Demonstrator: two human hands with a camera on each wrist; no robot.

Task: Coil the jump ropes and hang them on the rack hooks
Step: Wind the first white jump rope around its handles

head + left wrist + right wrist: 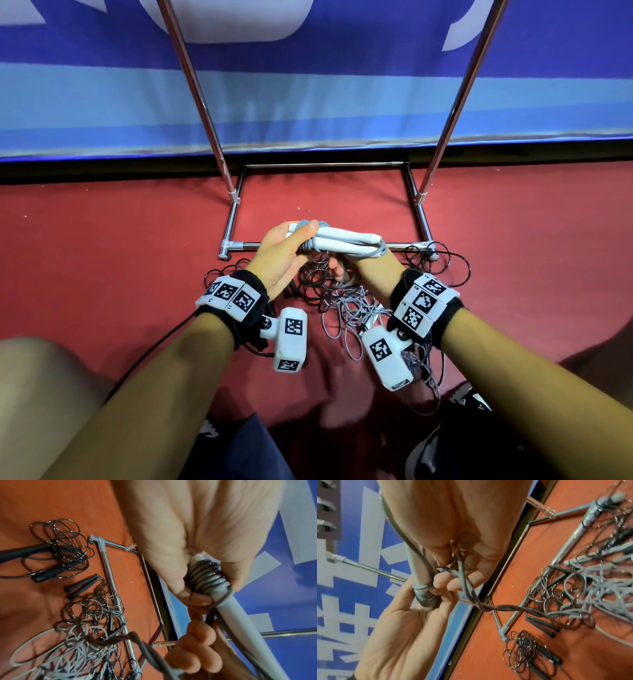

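A grey jump rope's two white handles (346,240) lie side by side above the rack base, with several turns of its grey cord (207,577) wound round their left end. My left hand (301,236) grips that wound end, thumb over the coil. Just below the handles, my right hand (342,270) pinches the doubled, twisted cord (505,608), which trails down to the grey tangle on the floor (356,308). The steel rack (400,245) stands straight ahead; its hooks are out of view.
Black jump ropes (60,545) with black handles lie in loose loops on the red floor by the rack's front bar, at both corners. Two rack uprights (195,89) rise before a blue banner. My knees and shoes are at the bottom of the head view.
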